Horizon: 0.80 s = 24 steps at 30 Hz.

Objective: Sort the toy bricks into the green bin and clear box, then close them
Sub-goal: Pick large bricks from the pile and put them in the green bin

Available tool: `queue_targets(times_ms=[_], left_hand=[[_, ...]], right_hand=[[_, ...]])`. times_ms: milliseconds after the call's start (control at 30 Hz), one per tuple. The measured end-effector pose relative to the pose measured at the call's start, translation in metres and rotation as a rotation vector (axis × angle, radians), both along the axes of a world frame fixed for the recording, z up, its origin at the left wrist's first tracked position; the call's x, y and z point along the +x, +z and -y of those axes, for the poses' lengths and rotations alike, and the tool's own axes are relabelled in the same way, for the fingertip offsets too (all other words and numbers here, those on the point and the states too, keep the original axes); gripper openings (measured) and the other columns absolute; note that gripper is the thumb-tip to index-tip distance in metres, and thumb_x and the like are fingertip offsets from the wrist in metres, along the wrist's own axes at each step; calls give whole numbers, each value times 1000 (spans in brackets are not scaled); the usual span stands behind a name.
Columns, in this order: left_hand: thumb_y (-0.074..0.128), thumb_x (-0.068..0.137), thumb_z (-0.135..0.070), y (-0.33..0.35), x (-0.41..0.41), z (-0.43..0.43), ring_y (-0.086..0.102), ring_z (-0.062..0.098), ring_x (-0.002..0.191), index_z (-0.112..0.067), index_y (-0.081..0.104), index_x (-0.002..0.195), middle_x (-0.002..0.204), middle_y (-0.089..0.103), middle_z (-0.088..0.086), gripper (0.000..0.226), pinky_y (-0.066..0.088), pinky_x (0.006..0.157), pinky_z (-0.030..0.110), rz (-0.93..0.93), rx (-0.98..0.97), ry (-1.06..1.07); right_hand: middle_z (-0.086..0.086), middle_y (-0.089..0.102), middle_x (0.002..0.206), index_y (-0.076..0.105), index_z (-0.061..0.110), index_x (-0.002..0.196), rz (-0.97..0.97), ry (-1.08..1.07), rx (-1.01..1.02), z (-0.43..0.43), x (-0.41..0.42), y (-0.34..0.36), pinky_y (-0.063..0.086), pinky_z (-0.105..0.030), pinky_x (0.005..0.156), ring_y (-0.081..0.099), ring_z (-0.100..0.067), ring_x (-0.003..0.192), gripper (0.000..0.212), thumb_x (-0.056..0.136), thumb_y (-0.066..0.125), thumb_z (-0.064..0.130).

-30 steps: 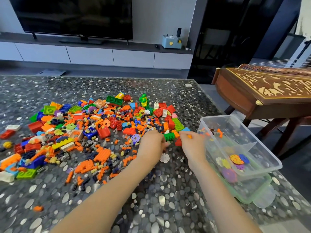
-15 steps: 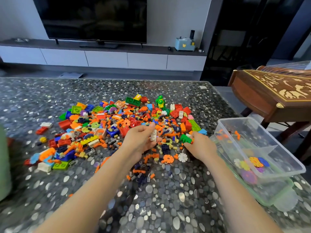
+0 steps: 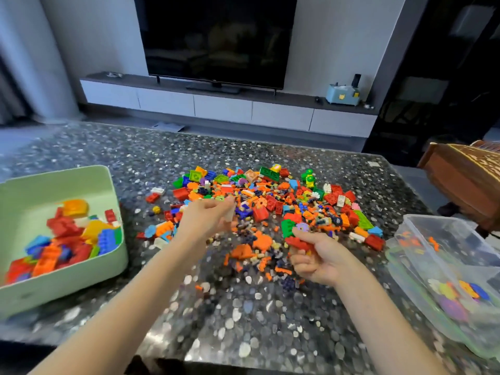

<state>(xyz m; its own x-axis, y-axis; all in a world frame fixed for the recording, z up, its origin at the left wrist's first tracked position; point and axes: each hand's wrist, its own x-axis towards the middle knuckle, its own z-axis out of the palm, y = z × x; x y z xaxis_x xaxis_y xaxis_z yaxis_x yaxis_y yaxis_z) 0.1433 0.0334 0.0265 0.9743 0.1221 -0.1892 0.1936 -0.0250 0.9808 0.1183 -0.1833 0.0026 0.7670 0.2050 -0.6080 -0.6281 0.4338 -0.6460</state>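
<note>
Many bricks [image 3: 62, 239]: green bin [image 3: 67, 285]; flowers [image 3: 454, 309]: clear box [image 3: 465, 247]; left hand [image 3: 203, 220], right hand [image 3: 322, 261] gripping bricks.

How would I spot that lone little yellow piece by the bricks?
Start at the green bin on the left of the table. Between it and the brick pile, the small yellow piece lies alone on bare stone, just nearer than a loose red brick.

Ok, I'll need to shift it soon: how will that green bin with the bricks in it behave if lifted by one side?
The green bin looks thick-walled and rigid, so it probably won't flex. Its bricks lie loose, piled toward the near wall, so they would likely slide if it tilts. Smooth rounded sides may be slippery.
</note>
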Motion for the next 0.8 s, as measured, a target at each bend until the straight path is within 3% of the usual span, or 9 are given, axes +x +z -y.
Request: queue_targets(times_ms=[133, 300, 367, 467, 600, 667, 700, 767, 800], left_hand=[[67, 86, -30, 7, -18, -64, 67, 23, 68, -13, 64, 61, 65, 64, 5, 30, 53, 79, 36, 129, 221, 148], [64, 84, -15, 3, -30, -154, 62, 22, 77, -18, 66, 70, 73, 66, 2, 14, 46, 73, 31, 145, 478, 345], [61, 80, -12, -1, -29, -180, 61, 25, 77, -18, 67, 79, 86, 68, 5, 9, 48, 78, 32, 111, 490, 351], [47, 79, 1, -10, -24, -202, 61, 30, 63, -16, 65, 93, 100, 69, 15, 28, 51, 74, 39, 80, 428, 349], [44, 76, 8, -19, -17, -202, 64, 16, 53, -11, 66, 104, 81, 68, 18, 40, 53, 68, 38, 75, 419, 387], [40, 76, 10, -19, -16, -191, 68, 27, 74, -12, 67, 103, 89, 67, 19, 44, 52, 73, 43, 122, 438, 422], [39, 77, 9, -19, -17, -184, 66, 35, 86, -12, 67, 104, 96, 68, 18, 44, 51, 77, 44, 144, 473, 440], [41, 80, 8, -17, -22, -169, 62, 31, 96, -11, 68, 105, 102, 68, 12, 42, 46, 82, 34, 204, 562, 469], [42, 80, 8, -15, -25, -161, 61, 25, 94, -9, 68, 105, 99, 67, 9, 40, 43, 79, 29, 248, 588, 472]], right_hand=[[-4, 45, 54, 54, 3, 82, 33, 96, 84, -79, -7, 11, 23, -15, 28, 34, -10, 34, 19, 93, 54, 19], [-3, 54, 60, 51, 12, 79, 276, 325, -116, -195, -2, 38, 31, -15, 34, 42, -9, 38, 18, 96, 51, 16], [-2, 53, 62, 52, 13, 79, 377, 377, -241, -235, 2, 49, 37, -15, 35, 45, -6, 38, 19, 98, 49, 15], [-6, 50, 67, 57, 6, 87, 438, 393, -306, -273, 8, 54, 46, -16, 41, 50, -12, 54, 12, 96, 51, 10], [-5, 44, 79, 56, 15, 88, 458, 411, -348, -288, 10, 43, 34, -22, 55, 42, -13, 69, 6, 92, 58, 19], [1, 49, 63, 55, 15, 73, 444, 375, -310, -281, 7, 41, 32, -19, 54, 43, -7, 59, 22, 95, 52, 15], [0, 54, 56, 58, 11, 71, 443, 343, -267, -274, 3, 42, 39, -18, 54, 51, -7, 53, 27, 96, 48, 10], [-22, 70, 85, 65, -9, 96, 440, 218, -225, -251, -5, 42, 56, -28, 80, 70, -23, 87, 25, 97, 42, 2], [-26, 66, 103, 61, -11, 110, 444, 136, -272, -237, -7, 40, 53, -36, 92, 64, -32, 104, 26, 98, 41, 2]])
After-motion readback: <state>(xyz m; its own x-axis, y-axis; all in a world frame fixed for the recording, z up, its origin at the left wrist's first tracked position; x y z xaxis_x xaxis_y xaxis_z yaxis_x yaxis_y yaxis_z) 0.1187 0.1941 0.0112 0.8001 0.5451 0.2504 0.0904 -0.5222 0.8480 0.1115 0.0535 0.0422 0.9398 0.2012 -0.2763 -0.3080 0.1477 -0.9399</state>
